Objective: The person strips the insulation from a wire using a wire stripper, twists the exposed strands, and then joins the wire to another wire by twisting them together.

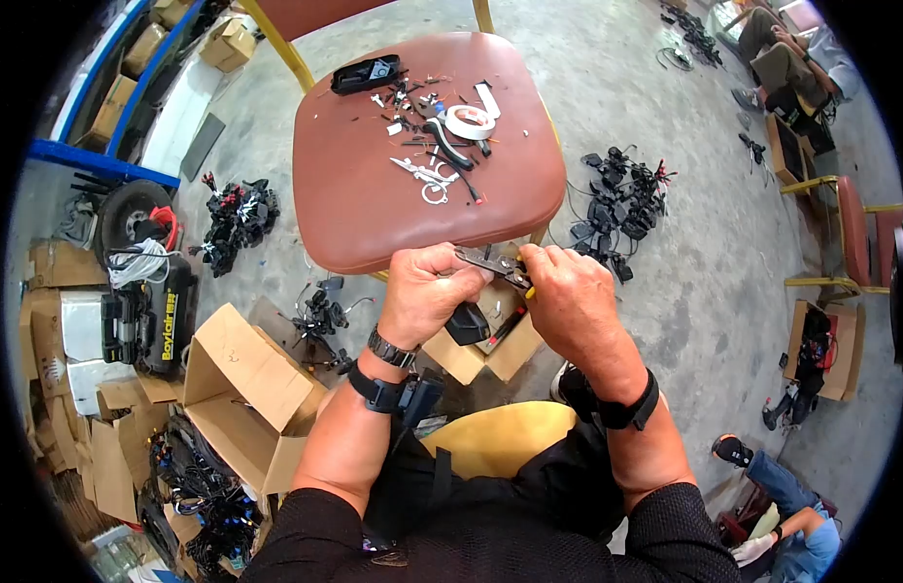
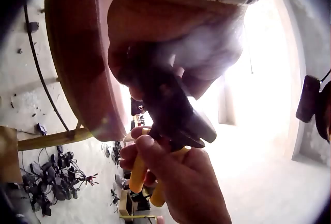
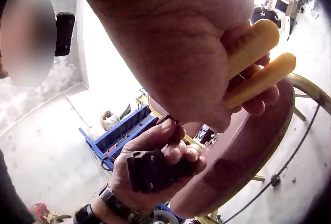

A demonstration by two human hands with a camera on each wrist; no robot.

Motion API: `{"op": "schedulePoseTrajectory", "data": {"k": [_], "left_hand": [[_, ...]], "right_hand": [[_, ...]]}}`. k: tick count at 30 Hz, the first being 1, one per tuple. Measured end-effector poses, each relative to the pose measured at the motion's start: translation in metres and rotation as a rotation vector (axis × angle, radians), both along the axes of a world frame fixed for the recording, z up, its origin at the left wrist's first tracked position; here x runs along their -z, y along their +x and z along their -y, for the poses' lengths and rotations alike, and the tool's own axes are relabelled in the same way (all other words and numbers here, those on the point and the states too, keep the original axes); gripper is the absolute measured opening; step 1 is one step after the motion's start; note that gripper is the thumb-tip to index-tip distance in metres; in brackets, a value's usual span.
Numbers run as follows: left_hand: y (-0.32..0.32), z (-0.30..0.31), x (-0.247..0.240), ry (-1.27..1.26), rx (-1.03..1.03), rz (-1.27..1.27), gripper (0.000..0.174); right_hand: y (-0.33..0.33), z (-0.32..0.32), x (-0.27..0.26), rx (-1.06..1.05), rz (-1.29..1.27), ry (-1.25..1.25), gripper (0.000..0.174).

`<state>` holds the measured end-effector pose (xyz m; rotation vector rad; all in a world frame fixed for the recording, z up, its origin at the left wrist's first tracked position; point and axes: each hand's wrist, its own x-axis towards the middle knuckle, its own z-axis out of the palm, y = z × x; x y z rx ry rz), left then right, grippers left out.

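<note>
My left hand [image 1: 422,296] grips a small black plastic block [image 1: 468,324], which hangs below the fingers. Its thumb and forefinger come together close to the jaws of a pair of pliers [image 1: 492,262]. Around the yellow handles [image 3: 258,76] of these pliers, my right hand [image 1: 576,296] is curled. Both hands meet in front of the chair's near edge. The left wrist view shows the block [image 2: 176,105] large and dark, overlapping the pliers' metal head. What the jaws have between them is hidden.
On the reddish-brown chair seat [image 1: 374,209] lie a white tape roll [image 1: 469,122], scissors [image 1: 427,177], a black tray [image 1: 364,74] and scraps. An open carton [image 1: 247,374] stands at left; a smaller box [image 1: 451,358] sits below the hands. Black cabled parts [image 1: 621,204] pile on the floor.
</note>
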<state>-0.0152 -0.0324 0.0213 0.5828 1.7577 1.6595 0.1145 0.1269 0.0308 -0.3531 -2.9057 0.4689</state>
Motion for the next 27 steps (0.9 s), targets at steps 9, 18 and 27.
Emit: {"op": "schedulePoseTrajectory", "data": {"k": [9,18,27], "left_hand": [[-0.004,0.002,-0.004,0.025,-0.002,-0.134,0.006],[-0.008,0.005,-0.004,-0.013,0.235,-0.142,0.002],[0.002,0.008,0.002,-0.199,0.344,-0.358,0.008]], "right_hand": [[-0.008,-0.006,-0.001,-0.034,-0.051,-0.026,0.015],[-0.008,0.000,-0.009,-0.161,-0.047,-0.886,0.055],[-0.001,-0.009,-0.014,-0.219,0.153,-0.903,0.049]]}}
